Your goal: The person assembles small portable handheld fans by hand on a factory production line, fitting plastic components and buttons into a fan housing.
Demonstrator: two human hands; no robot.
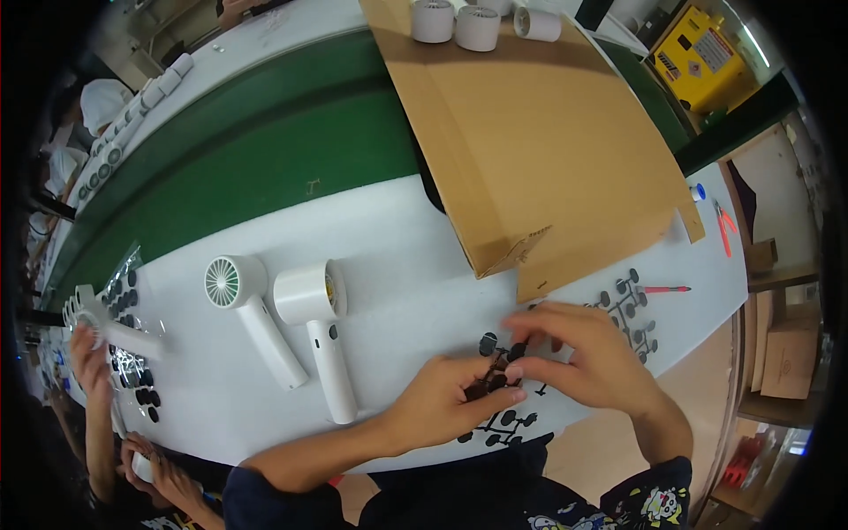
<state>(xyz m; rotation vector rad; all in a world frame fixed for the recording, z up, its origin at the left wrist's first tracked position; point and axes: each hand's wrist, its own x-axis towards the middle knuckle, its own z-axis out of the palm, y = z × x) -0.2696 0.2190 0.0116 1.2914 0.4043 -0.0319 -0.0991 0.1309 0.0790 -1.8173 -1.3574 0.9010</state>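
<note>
My left hand (pixel 442 397) is closed around a cluster of small black plastic parts on a sprue (pixel 491 380), above the white table near its front edge. From the right, my right hand (pixel 587 353) pinches a black piece at the top of that cluster, its fingertips close to the left thumb. More sprues with round black parts (pixel 502 427) lie under and beside my hands. Left of them rest two white hair-dryer-shaped housings, one with a round grille (pixel 237 281) and one with its barrel end turned right (pixel 309 291). My fingers partly hide the held parts.
A large brown cardboard sheet (pixel 556 150) covers the table's back right, with white cylindrical parts (pixel 477 28) on it. Further sprues (pixel 629 305), a red pen-like tool (pixel 667 289) and red-handled pliers (pixel 724 228) lie right. A green conveyor belt (pixel 291 132) runs behind. Co-worker's hands (pixel 88 358) work at left.
</note>
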